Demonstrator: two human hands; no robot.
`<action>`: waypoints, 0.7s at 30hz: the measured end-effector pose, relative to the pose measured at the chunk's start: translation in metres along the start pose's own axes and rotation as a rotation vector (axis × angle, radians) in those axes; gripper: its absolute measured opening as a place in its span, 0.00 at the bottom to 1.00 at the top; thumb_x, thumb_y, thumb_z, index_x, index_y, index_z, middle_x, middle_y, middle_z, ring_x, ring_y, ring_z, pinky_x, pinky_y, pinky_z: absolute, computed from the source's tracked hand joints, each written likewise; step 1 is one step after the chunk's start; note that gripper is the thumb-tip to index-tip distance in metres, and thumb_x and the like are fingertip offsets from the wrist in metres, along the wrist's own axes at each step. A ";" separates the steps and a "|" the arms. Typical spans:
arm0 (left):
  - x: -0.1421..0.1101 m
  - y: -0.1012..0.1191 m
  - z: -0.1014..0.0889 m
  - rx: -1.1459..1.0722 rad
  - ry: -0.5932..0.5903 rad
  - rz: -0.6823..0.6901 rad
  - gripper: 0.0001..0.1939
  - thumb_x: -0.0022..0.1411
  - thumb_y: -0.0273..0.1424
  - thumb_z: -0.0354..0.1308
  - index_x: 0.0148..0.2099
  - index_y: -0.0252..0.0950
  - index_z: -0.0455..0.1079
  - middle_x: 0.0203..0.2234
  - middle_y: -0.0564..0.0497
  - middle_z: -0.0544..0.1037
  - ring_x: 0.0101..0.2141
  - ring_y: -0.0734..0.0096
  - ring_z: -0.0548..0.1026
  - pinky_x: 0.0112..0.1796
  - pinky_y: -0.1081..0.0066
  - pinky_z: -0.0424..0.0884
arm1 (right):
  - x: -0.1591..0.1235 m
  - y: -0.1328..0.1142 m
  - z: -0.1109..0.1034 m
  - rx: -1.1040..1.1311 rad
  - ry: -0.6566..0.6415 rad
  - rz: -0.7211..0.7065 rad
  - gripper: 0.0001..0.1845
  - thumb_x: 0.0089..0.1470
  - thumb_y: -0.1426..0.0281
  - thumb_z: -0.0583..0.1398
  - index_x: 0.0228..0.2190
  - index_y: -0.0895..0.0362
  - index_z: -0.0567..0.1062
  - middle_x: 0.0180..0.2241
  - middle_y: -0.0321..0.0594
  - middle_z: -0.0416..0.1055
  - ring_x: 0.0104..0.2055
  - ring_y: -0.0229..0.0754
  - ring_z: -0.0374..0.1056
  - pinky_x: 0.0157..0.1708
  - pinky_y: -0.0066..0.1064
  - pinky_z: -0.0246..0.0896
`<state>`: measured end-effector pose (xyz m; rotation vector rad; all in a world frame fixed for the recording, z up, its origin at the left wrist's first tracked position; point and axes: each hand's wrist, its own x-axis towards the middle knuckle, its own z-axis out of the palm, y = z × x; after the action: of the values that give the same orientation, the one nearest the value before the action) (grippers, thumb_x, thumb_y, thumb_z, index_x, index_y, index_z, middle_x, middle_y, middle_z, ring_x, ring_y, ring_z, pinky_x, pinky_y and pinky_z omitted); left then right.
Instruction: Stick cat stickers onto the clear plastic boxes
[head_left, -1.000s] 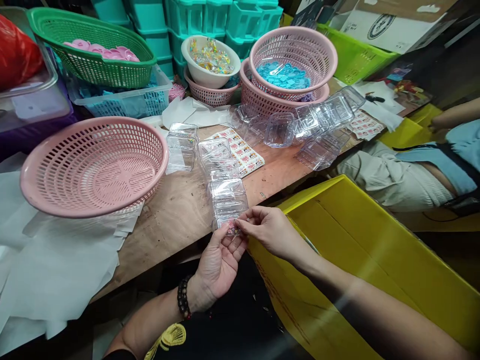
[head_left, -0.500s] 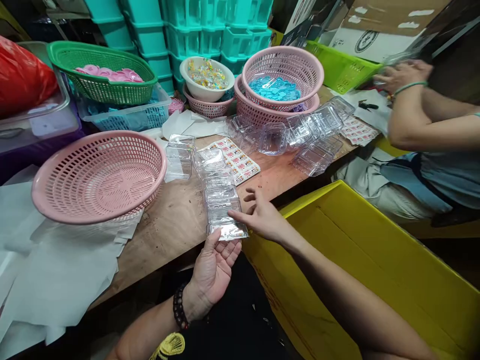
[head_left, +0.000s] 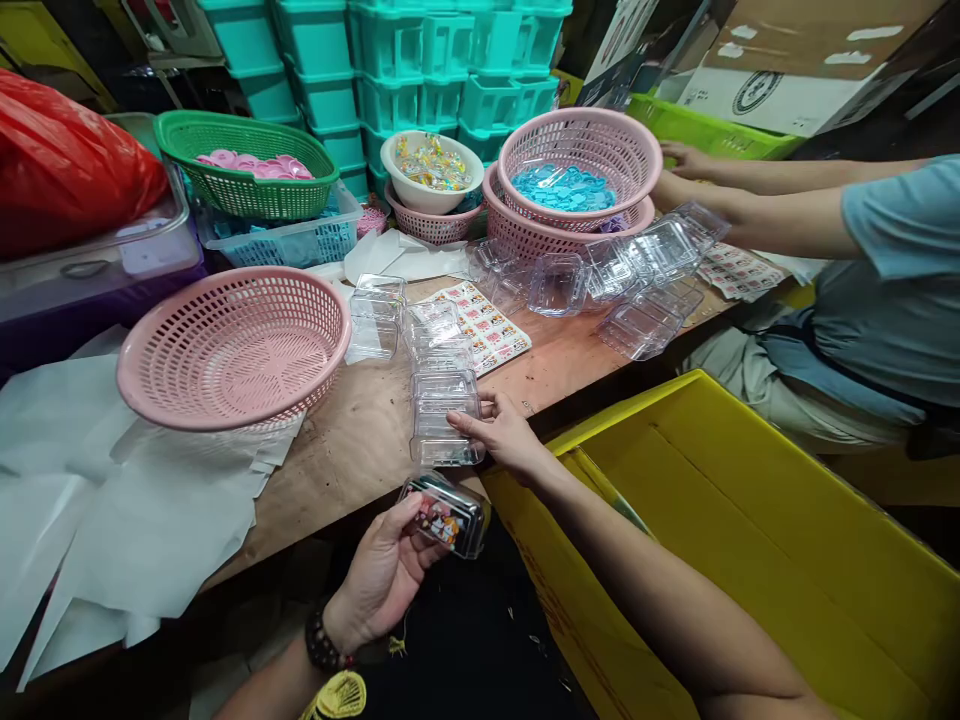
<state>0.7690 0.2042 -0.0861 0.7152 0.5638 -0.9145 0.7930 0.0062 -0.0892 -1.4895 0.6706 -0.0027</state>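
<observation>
My left hand (head_left: 386, 575) grips a small clear plastic box (head_left: 454, 515) with a colourful cartoon sticker on it, in front of the table edge. The box is tilted and shut. My right hand (head_left: 506, 435) is at the near end of a row of nested clear plastic boxes (head_left: 442, 395), its thumb on top and its fingers round the right side. Just behind this row lies a stack of sticker sheets (head_left: 495, 335) with printed cartoon figures.
An unfilled-looking pink basket (head_left: 232, 350) stands left, on white paper sheets (head_left: 180, 510). More clear boxes (head_left: 645, 250) lie at right. A basket (head_left: 581, 150) with blue pieces stands behind. A yellow carton (head_left: 720, 500) is beside my right arm. A co-worker's arms (head_left: 787, 210) reach in at right.
My left hand has drawn the stickered box off the row, down towards me and tilted it. My right hand has closed on the row's near end. The co-worker's arms have reached towards the green bin.
</observation>
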 end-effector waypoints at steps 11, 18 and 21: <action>-0.020 0.017 -0.007 0.140 -0.190 0.326 0.13 0.53 0.34 0.71 0.39 0.31 0.80 0.38 0.45 0.84 0.37 0.64 0.82 0.41 0.69 0.80 | -0.002 0.014 0.016 -0.144 0.131 -0.098 0.35 0.48 0.46 0.64 0.49 0.56 0.64 0.44 0.44 0.71 0.39 0.43 0.72 0.32 0.31 0.70; -0.017 0.014 -0.012 0.029 -0.172 0.382 0.07 0.58 0.34 0.66 0.39 0.37 0.79 0.43 0.48 0.84 0.51 0.57 0.78 0.56 0.55 0.71 | -0.020 0.036 0.026 -0.081 0.305 -0.204 0.42 0.46 0.41 0.61 0.53 0.54 0.58 0.45 0.45 0.67 0.38 0.44 0.71 0.28 0.32 0.71; -0.015 0.013 -0.018 0.013 -0.190 0.382 0.06 0.59 0.33 0.65 0.39 0.38 0.79 0.45 0.48 0.83 0.53 0.57 0.76 0.57 0.53 0.69 | -0.032 0.047 0.028 -0.070 0.248 -0.231 0.42 0.41 0.44 0.66 0.50 0.54 0.59 0.42 0.43 0.68 0.38 0.44 0.71 0.32 0.34 0.72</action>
<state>0.7699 0.2311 -0.0832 0.7090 0.2407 -0.6209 0.7600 0.0503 -0.1210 -1.6432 0.6980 -0.3493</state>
